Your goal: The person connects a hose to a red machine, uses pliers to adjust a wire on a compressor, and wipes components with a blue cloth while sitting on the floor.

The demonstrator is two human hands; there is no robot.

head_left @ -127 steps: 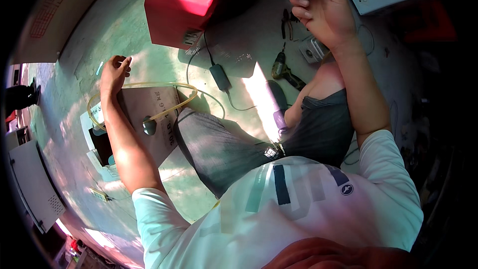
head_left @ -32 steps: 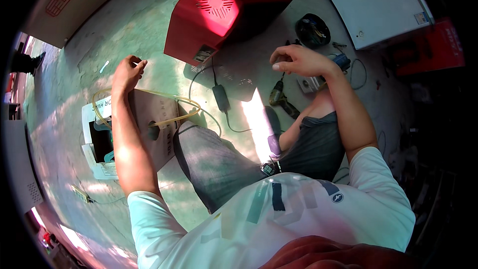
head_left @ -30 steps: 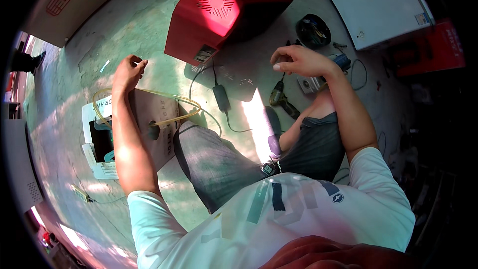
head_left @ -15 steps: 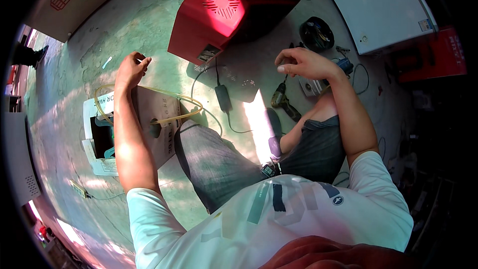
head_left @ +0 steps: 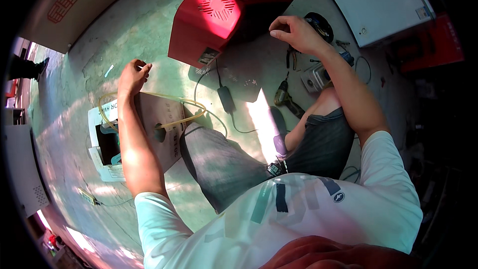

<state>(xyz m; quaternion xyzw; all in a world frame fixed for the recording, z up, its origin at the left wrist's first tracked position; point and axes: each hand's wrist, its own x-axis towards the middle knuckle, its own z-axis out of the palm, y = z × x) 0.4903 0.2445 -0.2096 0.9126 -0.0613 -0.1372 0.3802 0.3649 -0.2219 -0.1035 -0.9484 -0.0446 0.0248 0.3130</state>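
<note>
My left hand [head_left: 133,76] is raised above the floor, beyond a cardboard box [head_left: 160,114]. Its fingers are pinched together, and a small pale bit shows at the tips, too small to name. A loop of yellowish clear tube [head_left: 191,118] lies over the box, partly behind my left forearm. My right hand [head_left: 298,35] hovers to the right of a red machine housing [head_left: 204,25] with a round slotted vent. Its fingers are bent, with a gap to the thumb and nothing visible in between. Pliers [head_left: 291,59] lie on the floor just below it.
A cordless drill [head_left: 288,98] and a black power adapter [head_left: 226,99] with its cable lie before me. A metal device [head_left: 313,77] sits by my right knee. At the upper right are a round black container [head_left: 320,26] and a white cabinet [head_left: 373,5]. Someone's foot [head_left: 42,68] shows far left.
My right hand has moved up and away from me, nearer the red housing, uncovering the pliers. My left hand keeps its pinch and has barely moved. The whole view has shifted slightly.
</note>
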